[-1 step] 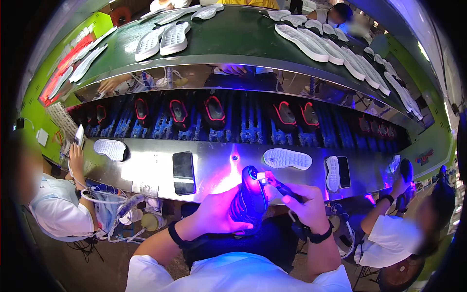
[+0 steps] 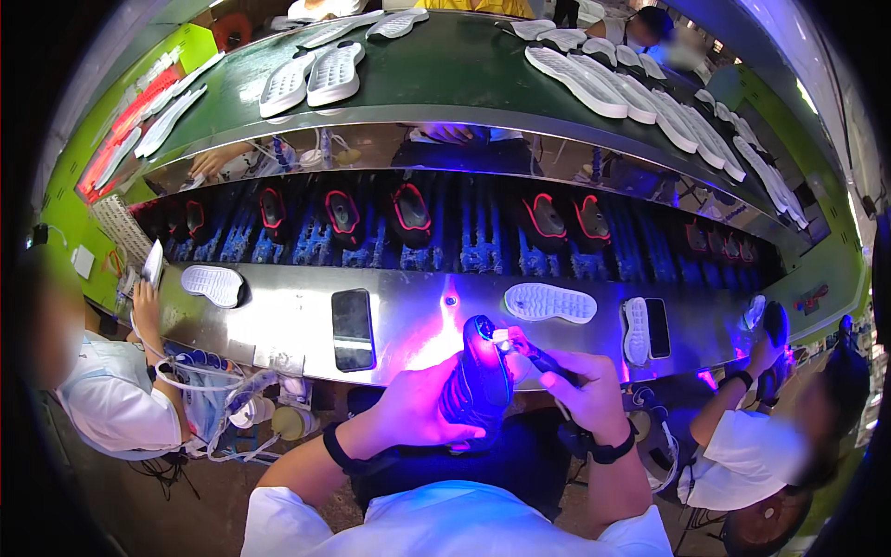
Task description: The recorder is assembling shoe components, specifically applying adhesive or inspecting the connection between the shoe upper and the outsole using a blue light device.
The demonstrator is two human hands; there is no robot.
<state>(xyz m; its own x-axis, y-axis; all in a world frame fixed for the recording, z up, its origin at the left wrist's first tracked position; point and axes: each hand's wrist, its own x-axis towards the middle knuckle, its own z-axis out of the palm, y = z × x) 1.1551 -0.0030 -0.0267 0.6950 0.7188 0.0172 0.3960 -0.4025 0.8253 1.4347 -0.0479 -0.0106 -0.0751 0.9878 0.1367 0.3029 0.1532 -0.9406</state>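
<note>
My left hand (image 2: 419,408) is wrapped round a dark shoe upper (image 2: 476,376), held upright in front of my body with one end pointing away from me. In my right hand (image 2: 591,392) is a brush (image 2: 543,360) with a dark handle and a short pale head. That head is at the right edge of the shoe upper's far end, apparently touching it. Purple-blue light falls over the shoe upper and both hands. Beyond them on the metal bench (image 2: 408,320) lies a white sole (image 2: 550,303), bottom side showing.
A dark phone (image 2: 353,330) lies left on the bench; another phone (image 2: 657,327) is beside a white sole (image 2: 636,330) at right. Behind runs a dark conveyor with shoe uppers (image 2: 410,212); above it, a green belt (image 2: 436,70) carries soles. Co-workers sit on both sides.
</note>
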